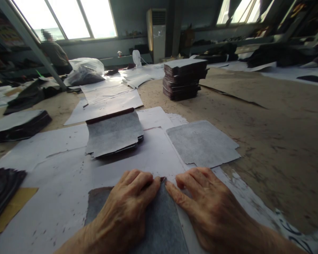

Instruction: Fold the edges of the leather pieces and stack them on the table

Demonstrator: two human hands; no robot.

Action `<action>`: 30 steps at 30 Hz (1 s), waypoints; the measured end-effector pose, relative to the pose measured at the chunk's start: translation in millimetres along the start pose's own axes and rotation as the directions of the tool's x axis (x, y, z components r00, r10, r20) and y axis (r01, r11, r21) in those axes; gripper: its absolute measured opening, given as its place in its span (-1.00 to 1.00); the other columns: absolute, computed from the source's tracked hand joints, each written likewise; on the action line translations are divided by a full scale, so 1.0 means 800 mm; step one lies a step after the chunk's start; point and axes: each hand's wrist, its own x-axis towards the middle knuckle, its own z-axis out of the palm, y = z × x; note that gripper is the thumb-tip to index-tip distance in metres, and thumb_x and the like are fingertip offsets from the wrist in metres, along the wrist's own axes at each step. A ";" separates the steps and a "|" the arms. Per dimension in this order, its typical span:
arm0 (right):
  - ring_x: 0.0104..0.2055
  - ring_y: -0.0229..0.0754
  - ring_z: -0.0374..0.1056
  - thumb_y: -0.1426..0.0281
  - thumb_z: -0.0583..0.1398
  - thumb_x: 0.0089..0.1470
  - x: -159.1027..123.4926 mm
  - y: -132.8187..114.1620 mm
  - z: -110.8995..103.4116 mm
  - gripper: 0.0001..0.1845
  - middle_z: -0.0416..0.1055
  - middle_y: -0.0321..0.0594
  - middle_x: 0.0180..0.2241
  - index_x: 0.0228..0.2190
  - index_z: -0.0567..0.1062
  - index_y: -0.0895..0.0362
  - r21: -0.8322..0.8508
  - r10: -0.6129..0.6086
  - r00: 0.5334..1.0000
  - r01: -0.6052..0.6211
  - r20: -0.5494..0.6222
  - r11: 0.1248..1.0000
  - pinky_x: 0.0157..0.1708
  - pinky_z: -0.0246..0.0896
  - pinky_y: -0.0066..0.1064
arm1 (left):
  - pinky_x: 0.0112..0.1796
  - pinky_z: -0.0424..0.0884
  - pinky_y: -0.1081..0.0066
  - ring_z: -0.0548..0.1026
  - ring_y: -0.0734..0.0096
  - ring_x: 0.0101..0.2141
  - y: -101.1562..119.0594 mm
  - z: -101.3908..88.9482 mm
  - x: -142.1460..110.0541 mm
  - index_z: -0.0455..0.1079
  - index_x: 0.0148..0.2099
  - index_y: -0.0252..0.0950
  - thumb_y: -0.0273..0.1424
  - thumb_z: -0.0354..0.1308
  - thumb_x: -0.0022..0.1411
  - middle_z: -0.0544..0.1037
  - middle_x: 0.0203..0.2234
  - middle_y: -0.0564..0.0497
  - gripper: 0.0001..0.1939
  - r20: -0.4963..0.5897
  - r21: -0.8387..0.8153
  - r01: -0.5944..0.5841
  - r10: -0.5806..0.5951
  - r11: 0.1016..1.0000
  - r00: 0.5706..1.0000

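A grey-backed sheet piece (163,220) with a dark reddish edge lies flat on white paper right in front of me. My left hand (131,208) rests across it with curled fingers, its thumb pressing at the far corner, where a small dark red bit of edge shows. At that same corner, the thumb of my right hand (205,201) touches from the right side; its other fingers are bent together over the white paper. What lies under the fingertips is hidden. Just beyond my right hand is a similar loose grey piece (202,143).
A stack of grey pieces (115,134), the top one with a folded dark edge, lies ahead left. Farther back stands a taller dark stack (184,79). More stacks sit at left, one over yellow card (14,210). A person (54,53) is near the window.
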 end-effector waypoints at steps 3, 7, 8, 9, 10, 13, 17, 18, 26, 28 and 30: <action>-0.27 -0.03 0.18 0.65 -0.12 0.04 0.000 0.000 0.000 -0.59 0.27 -0.03 -0.33 -0.21 0.45 0.36 -0.007 0.000 1.000 0.000 -0.007 1.000 -0.24 0.09 -0.10 | -0.39 0.35 0.26 0.24 0.31 -0.36 0.000 0.001 0.002 0.28 -0.05 -0.48 -0.69 -0.19 0.17 0.34 -0.33 -0.14 -0.65 0.012 0.038 -0.025 0.025 0.999 1.000; -0.27 -0.05 0.18 0.63 -0.11 0.05 -0.001 0.002 0.001 -0.61 0.27 -0.04 -0.34 -0.22 0.45 0.31 -0.002 0.011 1.000 -0.011 -0.019 1.000 -0.23 0.10 -0.12 | -0.38 0.35 0.24 0.25 0.29 -0.36 0.000 0.002 0.004 0.26 -0.04 -0.52 -0.67 -0.20 0.18 0.33 -0.33 -0.15 -0.66 0.035 0.102 -0.070 0.067 0.992 0.997; -0.28 -0.07 0.19 0.63 -0.10 0.06 -0.001 0.003 0.001 -0.62 0.27 -0.06 -0.35 -0.22 0.45 0.29 0.014 0.029 0.999 -0.029 -0.020 0.999 -0.25 0.11 -0.15 | -0.38 0.35 0.24 0.25 0.28 -0.36 0.000 0.002 0.004 0.26 -0.04 -0.53 -0.67 -0.20 0.18 0.33 -0.33 -0.16 -0.66 0.044 0.118 -0.081 0.076 0.990 0.996; -0.30 -0.09 0.19 0.61 -0.09 0.08 -0.001 0.004 0.001 -0.65 0.27 -0.09 -0.36 -0.22 0.44 0.27 0.035 0.055 0.998 -0.053 -0.029 0.998 -0.27 0.12 -0.19 | -0.38 0.35 0.24 0.25 0.28 -0.35 0.001 0.001 0.004 0.25 -0.03 -0.53 -0.67 -0.21 0.18 0.33 -0.33 -0.16 -0.65 0.055 0.133 -0.088 0.082 0.987 0.995; -0.31 -0.11 0.19 0.60 -0.07 0.09 -0.002 0.006 0.001 -0.68 0.27 -0.11 -0.37 -0.22 0.43 0.26 0.057 0.083 0.995 -0.080 -0.053 0.995 -0.28 0.13 -0.22 | -0.37 0.35 0.23 0.25 0.27 -0.35 0.002 0.001 0.004 0.25 -0.03 -0.53 -0.66 -0.21 0.19 0.33 -0.32 -0.16 -0.65 0.065 0.149 -0.091 0.082 0.985 0.995; -0.30 -0.15 0.19 0.59 -0.01 0.12 -0.002 0.009 0.002 -0.76 0.28 -0.14 -0.34 -0.20 0.38 0.26 0.094 0.157 0.980 -0.146 -0.126 0.985 -0.27 0.15 -0.29 | -0.36 0.35 0.22 0.25 0.25 -0.34 0.005 0.000 0.003 0.24 0.00 -0.51 -0.65 -0.22 0.19 0.33 -0.31 -0.15 -0.64 0.089 0.174 -0.090 0.075 0.981 0.993; -0.30 -0.09 0.18 0.63 -0.10 0.09 0.002 0.008 0.003 -0.59 0.27 -0.08 -0.32 -0.07 0.36 0.28 0.006 0.060 0.998 -0.060 -0.035 0.998 -0.29 0.14 -0.20 | -0.38 0.35 0.23 0.24 0.27 -0.37 0.007 0.001 0.003 0.25 -0.03 -0.50 -0.66 -0.22 0.17 0.32 -0.34 -0.15 -0.64 0.091 0.153 -0.072 0.059 0.986 0.994; -0.29 -0.07 0.17 0.64 -0.12 0.07 0.003 0.006 0.003 -0.55 0.26 -0.07 -0.33 -0.06 0.36 0.28 -0.016 0.026 1.000 -0.026 -0.003 1.000 -0.29 0.14 -0.17 | -0.38 0.35 0.23 0.24 0.28 -0.37 0.006 0.001 0.003 0.26 -0.05 -0.49 -0.66 -0.22 0.17 0.32 -0.34 -0.14 -0.65 0.089 0.144 -0.064 0.052 0.987 0.995; -0.28 -0.05 0.16 0.69 -0.14 0.02 0.008 -0.001 0.002 -0.54 0.27 -0.06 -0.30 -0.12 0.39 0.32 -0.084 -0.022 0.996 0.029 0.088 0.996 -0.24 0.14 -0.12 | -0.24 0.33 0.28 0.27 0.32 -0.26 -0.005 -0.014 -0.011 0.20 0.06 -0.46 -0.72 -0.14 0.13 0.32 -0.23 -0.13 -0.56 -0.012 0.066 0.003 -0.002 0.998 1.000; -0.27 -0.05 0.16 0.68 -0.15 0.05 0.007 0.000 0.003 -0.55 0.27 -0.05 -0.29 -0.13 0.40 0.32 -0.075 -0.029 0.997 0.035 0.077 0.997 -0.23 0.14 -0.11 | -0.24 0.32 0.31 0.26 0.33 -0.25 -0.008 -0.020 -0.018 0.19 0.07 -0.44 -0.74 -0.15 0.13 0.31 -0.21 -0.13 -0.55 -0.004 0.078 0.031 -0.031 0.996 1.000; -0.26 -0.05 0.17 0.66 -0.15 0.09 0.006 0.002 0.004 -0.56 0.27 -0.04 -0.29 -0.12 0.40 0.33 -0.071 -0.039 0.997 0.043 0.061 0.997 -0.23 0.15 -0.10 | -0.25 0.31 0.33 0.26 0.34 -0.26 -0.011 -0.024 -0.024 0.21 0.04 -0.44 -0.74 -0.17 0.14 0.32 -0.23 -0.12 -0.57 0.009 0.085 0.026 -0.026 0.996 1.000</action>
